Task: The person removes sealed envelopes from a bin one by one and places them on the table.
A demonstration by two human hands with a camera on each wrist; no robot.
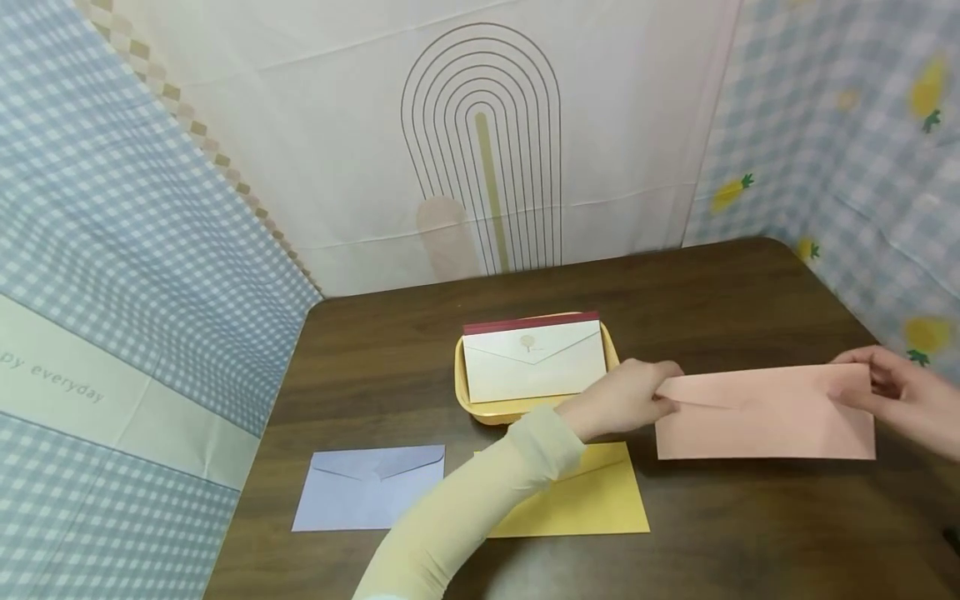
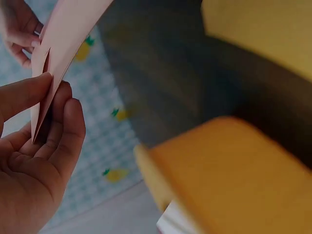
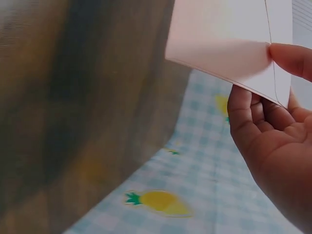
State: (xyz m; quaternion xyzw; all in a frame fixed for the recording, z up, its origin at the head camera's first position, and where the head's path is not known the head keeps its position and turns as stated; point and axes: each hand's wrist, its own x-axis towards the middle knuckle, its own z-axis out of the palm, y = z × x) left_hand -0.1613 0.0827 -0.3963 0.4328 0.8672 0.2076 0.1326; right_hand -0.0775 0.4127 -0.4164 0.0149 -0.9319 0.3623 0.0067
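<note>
A pink envelope (image 1: pixel 765 425) is held up over the right side of the table between both hands. My left hand (image 1: pixel 633 396) pinches its left end, thumb on the flap side and fingers behind, as the left wrist view shows. At the opposite end my right hand (image 1: pixel 896 396) grips it with the thumb on the front and the fingers curled behind. A yellow basket (image 1: pixel 491 410) holds white envelopes (image 1: pixel 536 375) with dark red edges showing behind them. On the table lie a lavender envelope (image 1: pixel 367 492) and a yellow envelope (image 1: pixel 577 504), the latter partly covered by my left sleeve.
The dark wooden table (image 1: pixel 375 358) has fabric hung on its far and side edges. A white cloth (image 1: pixel 337 125) with arch lines is behind, and a checked cloth (image 1: pixel 885 208) with pineapples borders the right.
</note>
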